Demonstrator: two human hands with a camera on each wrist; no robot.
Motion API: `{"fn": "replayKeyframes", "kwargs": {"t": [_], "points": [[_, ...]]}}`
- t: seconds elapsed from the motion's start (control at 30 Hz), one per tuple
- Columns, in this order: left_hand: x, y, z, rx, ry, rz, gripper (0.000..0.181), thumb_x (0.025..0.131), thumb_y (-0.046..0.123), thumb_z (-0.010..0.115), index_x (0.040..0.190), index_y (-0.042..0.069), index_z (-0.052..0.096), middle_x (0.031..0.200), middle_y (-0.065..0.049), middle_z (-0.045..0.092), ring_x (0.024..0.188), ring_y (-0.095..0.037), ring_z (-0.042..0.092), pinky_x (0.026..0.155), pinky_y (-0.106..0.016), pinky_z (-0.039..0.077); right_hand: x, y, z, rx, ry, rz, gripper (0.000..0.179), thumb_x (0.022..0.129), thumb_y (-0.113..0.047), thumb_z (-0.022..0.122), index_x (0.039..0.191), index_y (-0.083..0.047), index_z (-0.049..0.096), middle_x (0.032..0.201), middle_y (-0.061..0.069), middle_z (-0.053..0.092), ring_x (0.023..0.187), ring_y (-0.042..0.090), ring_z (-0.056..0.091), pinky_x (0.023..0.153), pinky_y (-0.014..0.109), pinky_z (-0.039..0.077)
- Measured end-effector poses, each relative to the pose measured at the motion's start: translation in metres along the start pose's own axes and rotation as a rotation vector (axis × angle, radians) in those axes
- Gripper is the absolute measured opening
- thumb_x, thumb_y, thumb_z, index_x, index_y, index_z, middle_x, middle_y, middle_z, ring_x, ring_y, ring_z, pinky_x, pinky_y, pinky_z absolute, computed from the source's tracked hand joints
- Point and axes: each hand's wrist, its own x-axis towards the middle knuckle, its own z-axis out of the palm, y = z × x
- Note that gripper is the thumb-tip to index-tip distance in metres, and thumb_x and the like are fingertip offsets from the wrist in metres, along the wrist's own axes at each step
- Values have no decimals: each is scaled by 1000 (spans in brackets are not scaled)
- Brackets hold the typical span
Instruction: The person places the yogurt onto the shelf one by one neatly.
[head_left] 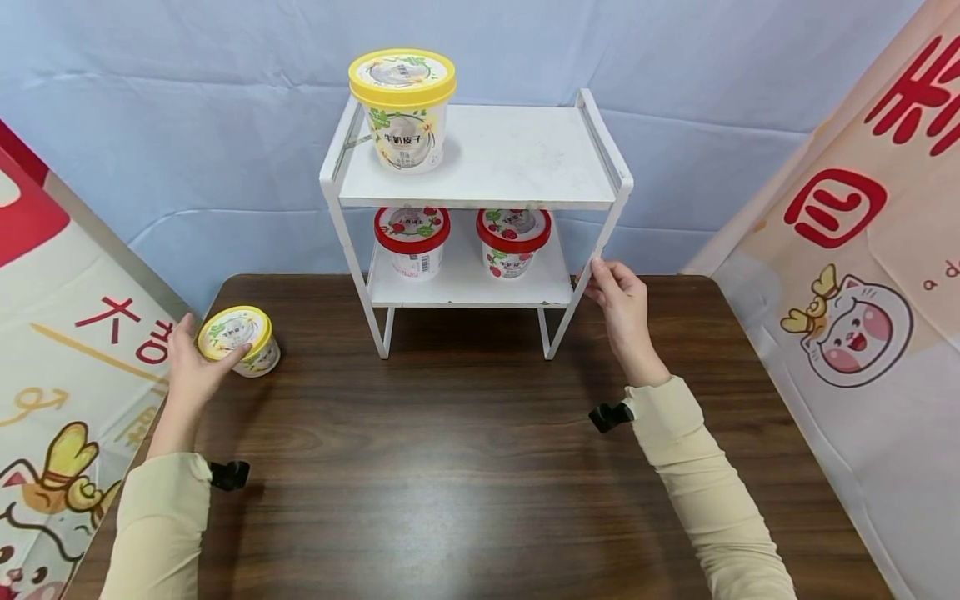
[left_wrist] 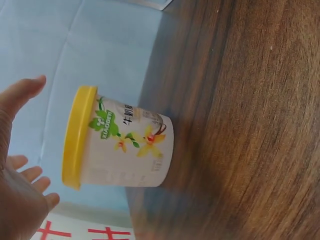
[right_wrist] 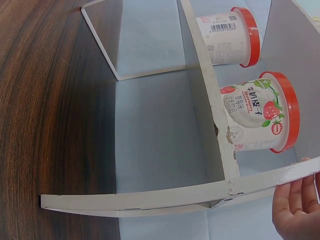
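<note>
A yellow-lidded ice cream tub (head_left: 235, 331) stands at the table's left back edge, its white side printed with vanilla flowers (left_wrist: 150, 142). My left hand (head_left: 197, 360) is spread around its lid, thumb on the near side; the left wrist view shows the thumb and fingers (left_wrist: 32, 174) straight and apart from the lid. At the white two-tier shelf (head_left: 525, 154), my right hand (head_left: 621, 304) grips the right front post, fingers (right_wrist: 296, 195) behind it. On the top tier's left sits another yellow-lidded tub (head_left: 405, 112).
Two red-lidded strawberry tubs, a left one (head_left: 412, 242) and a right one (head_left: 513, 243), stand on the lower tier. The shelf stands at the back of the dark wooden table (head_left: 450, 467). Printed banners (head_left: 847, 317) flank both sides, and a pale blue cloth (head_left: 225, 125) hangs behind.
</note>
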Motion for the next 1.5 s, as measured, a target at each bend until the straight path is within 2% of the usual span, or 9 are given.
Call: {"fn": "replayKeyframes", "kwargs": {"t": [0.1, 0.27, 0.4, 0.5, 0.63, 0.8, 1.17, 1.5], "points": [[0, -4, 1, -45, -13, -61, 92, 80, 23, 67, 143, -2, 4, 145, -26, 6, 135, -37, 10, 110, -46, 12, 0, 0, 0, 2, 1, -3, 16, 91, -15, 55, 82, -3, 60, 78, 1, 64, 74, 12, 61, 71, 24, 52], [0, -9, 2, -74, -27, -116, 94, 80, 25, 65, 143, -2, 0, 146, -27, 5, 135, -38, 7, 110, -47, 10, 0, 0, 0, 3, 1, -2, 16, 91, -15, 55, 82, -4, 61, 78, 1, 63, 74, 12, 61, 71, 23, 52], [2, -13, 5, -117, -41, -153, 92, 81, 24, 65, 141, -4, 1, 142, -28, 10, 131, -38, 13, 110, -45, 12, 0, -1, 0, -3, -2, -4, 16, 91, -16, 55, 82, -3, 60, 79, 1, 63, 74, 12, 61, 72, 24, 52], [3, -16, 6, -152, -73, -201, 94, 83, 26, 63, 141, -3, -4, 142, -28, 9, 130, -38, 14, 110, -43, 12, 0, 0, 0, 1, -3, -6, 16, 91, -16, 55, 82, -3, 60, 78, 1, 64, 74, 12, 61, 72, 24, 52], [3, -19, 7, -184, -96, -267, 98, 83, 31, 62, 142, 1, -12, 145, -27, 1, 134, -37, 6, 111, -44, 9, 0, 0, 0, 10, -2, -5, 16, 91, -15, 55, 81, -5, 61, 78, 1, 64, 74, 12, 61, 72, 24, 52], [5, -21, 10, -189, -97, -333, 99, 83, 34, 62, 142, 3, -12, 147, -25, -2, 135, -36, 3, 111, -43, 8, 0, 0, 1, 5, -1, -7, 15, 91, -15, 55, 81, -5, 61, 77, 0, 63, 74, 12, 61, 71, 24, 52], [8, -36, 21, -254, -43, -373, 100, 77, 39, 68, 143, 4, 2, 143, -22, 12, 132, -28, 16, 111, -34, 13, 0, 0, 1, -11, -14, 0, 17, 92, -17, 54, 82, -4, 59, 79, 0, 63, 77, 12, 60, 73, 24, 51], [7, -35, 24, -264, -84, -373, 88, 83, 30, 64, 143, 4, 6, 143, -21, 13, 131, -30, 18, 111, -39, 13, -1, -1, 0, -28, -16, -4, 19, 92, -19, 54, 83, -2, 59, 81, 0, 63, 78, 12, 60, 74, 24, 51]]}}
